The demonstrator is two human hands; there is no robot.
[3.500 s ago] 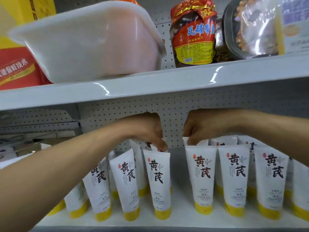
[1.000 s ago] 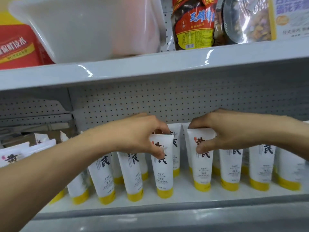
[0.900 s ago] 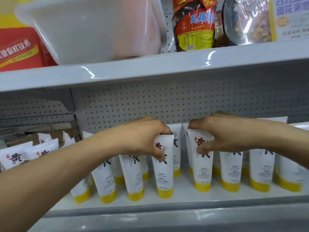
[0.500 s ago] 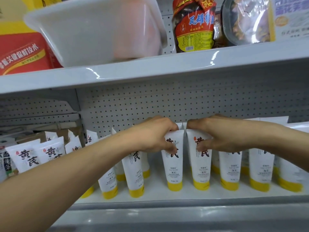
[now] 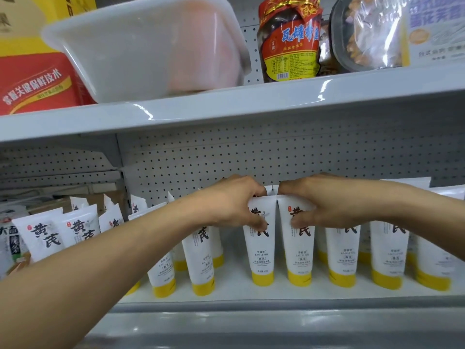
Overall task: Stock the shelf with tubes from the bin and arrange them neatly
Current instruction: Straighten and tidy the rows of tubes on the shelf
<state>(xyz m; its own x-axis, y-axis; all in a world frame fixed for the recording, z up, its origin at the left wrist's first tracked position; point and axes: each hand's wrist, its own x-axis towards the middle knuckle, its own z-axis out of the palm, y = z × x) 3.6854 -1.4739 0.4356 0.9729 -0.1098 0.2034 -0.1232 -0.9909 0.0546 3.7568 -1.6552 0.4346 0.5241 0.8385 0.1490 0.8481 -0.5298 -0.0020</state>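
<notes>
On the lower shelf (image 5: 231, 292), left hand (image 5: 231, 204) pinches one upright tube (image 5: 260, 255), right hand (image 5: 327, 206) its neighbour (image 5: 299, 258).

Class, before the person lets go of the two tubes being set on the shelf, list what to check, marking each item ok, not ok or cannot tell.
1. The left hand grips the left-held tube near its top: ok.
2. The right hand grips the right-held tube: ok.
3. Both stand cap-down on the shelf, close side by side: ok.
4. Their labels face front: ok.
5. The leaning tubes further left are straight and evenly spaced: not ok.
6. More tubes in the white bin above: cannot tell.
</notes>
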